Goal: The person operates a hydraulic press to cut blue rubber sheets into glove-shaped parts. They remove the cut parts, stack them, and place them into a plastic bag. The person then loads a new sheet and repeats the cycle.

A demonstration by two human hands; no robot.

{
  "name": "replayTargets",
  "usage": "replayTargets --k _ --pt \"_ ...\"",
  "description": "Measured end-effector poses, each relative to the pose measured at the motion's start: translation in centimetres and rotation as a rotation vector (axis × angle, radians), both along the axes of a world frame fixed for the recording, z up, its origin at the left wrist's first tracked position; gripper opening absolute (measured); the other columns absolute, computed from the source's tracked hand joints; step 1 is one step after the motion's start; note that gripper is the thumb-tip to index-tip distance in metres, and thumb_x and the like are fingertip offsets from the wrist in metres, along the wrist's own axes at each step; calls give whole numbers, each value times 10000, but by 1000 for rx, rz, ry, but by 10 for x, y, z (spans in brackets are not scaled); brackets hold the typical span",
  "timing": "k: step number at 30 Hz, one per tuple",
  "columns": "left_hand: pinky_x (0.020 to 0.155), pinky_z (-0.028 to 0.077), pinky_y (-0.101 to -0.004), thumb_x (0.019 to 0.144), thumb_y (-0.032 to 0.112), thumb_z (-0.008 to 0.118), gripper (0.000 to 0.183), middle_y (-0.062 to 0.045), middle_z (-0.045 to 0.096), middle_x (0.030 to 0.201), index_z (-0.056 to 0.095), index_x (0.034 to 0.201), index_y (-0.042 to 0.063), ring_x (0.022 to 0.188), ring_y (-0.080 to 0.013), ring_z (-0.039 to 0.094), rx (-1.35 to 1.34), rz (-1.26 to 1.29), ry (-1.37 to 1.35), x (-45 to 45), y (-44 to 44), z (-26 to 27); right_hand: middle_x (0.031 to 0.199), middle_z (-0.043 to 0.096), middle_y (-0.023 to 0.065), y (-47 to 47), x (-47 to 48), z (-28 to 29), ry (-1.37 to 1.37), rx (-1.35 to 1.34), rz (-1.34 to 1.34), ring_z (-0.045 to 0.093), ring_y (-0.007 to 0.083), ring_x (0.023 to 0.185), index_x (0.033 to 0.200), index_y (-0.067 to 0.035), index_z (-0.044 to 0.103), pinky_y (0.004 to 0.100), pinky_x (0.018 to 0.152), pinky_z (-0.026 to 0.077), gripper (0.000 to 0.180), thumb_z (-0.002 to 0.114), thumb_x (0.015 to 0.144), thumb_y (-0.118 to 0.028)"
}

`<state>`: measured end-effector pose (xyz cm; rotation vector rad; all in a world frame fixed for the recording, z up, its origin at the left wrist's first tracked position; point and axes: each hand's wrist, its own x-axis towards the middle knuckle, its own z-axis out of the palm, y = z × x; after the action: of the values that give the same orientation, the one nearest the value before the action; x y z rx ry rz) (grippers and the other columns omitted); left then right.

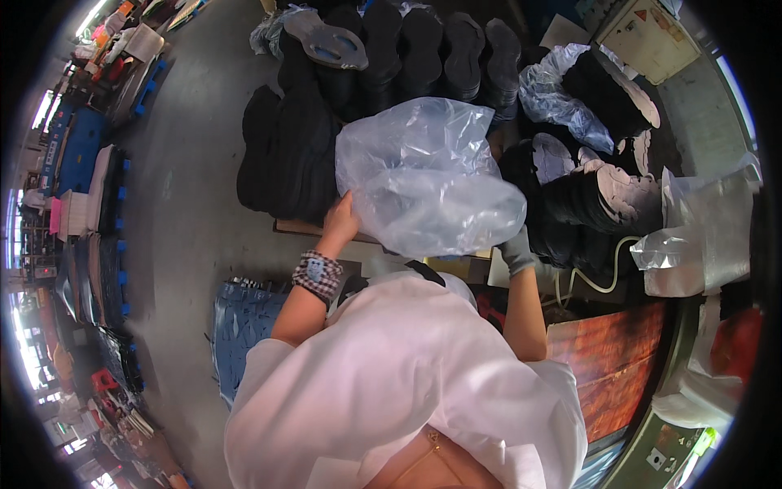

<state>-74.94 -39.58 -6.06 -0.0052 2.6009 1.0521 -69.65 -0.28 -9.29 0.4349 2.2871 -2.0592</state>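
A large clear plastic bag (427, 177) is spread between both hands, its mouth towards my body and wrinkled along the top. My left hand (343, 219), bare, with a checked cuff at the wrist, grips the bag's lower left edge. On the opposite side my right hand (517, 249), in a grey glove, holds the bag's lower right edge; its fingers are partly hidden. Black sole-shaped pieces (287, 159) stand stacked left of the bag, and further stacks (421, 49) line up beyond it. A grey sole-shaped plate (327, 43) lies on top of the stacks at the upper left.
More stacked soles with pale faces (623, 189) stand at the right, beside crumpled plastic (559, 91). Another clear bag (702, 226) hangs farther right, near a pale hose (602, 287). Blue material (244, 324) is at the lower left, a reddish board (617, 367) at the lower right.
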Motion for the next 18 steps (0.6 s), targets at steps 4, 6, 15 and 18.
replayTargets --k 4,6,15,18 --pt "1022 461 -422 950 92 494 426 -142 550 1356 479 1375 66 1215 -306 558 1136 330 -368 23 -12 -40 1422 507 142 4 6 -20 -51 -1288 -160 484 258 1302 1351 -2 493 428 1140 334 457 475 967 -248" --pt "1017 464 -405 986 137 472 368 -126 564 1345 508 1343 57 1196 -267 569 1524 448 -398 39 -17 -58 1401 526 142 6 15 -31 165 -1399 -55 505 262 1278 1335 -3 510 426 1121 363 434 476 975 -244" --pt "842 533 -305 1026 291 481 413 -98 603 1238 491 1383 82 1004 -169 615 1706 550 -717 110 -40 -67 1401 523 155 -10 54 -45 -73 -1087 -194 519 272 1267 1416 4 437 413 1051 444 501 455 1017 -297" --pt "958 511 -354 1012 198 514 437 -125 561 1317 452 1416 43 1116 -227 597 1259 95 -650 112 -42 -64 1406 517 170 -13 72 -54 -271 -1273 -221 543 266 1245 1468 -6 371 412 1015 471 557 465 1013 -314"
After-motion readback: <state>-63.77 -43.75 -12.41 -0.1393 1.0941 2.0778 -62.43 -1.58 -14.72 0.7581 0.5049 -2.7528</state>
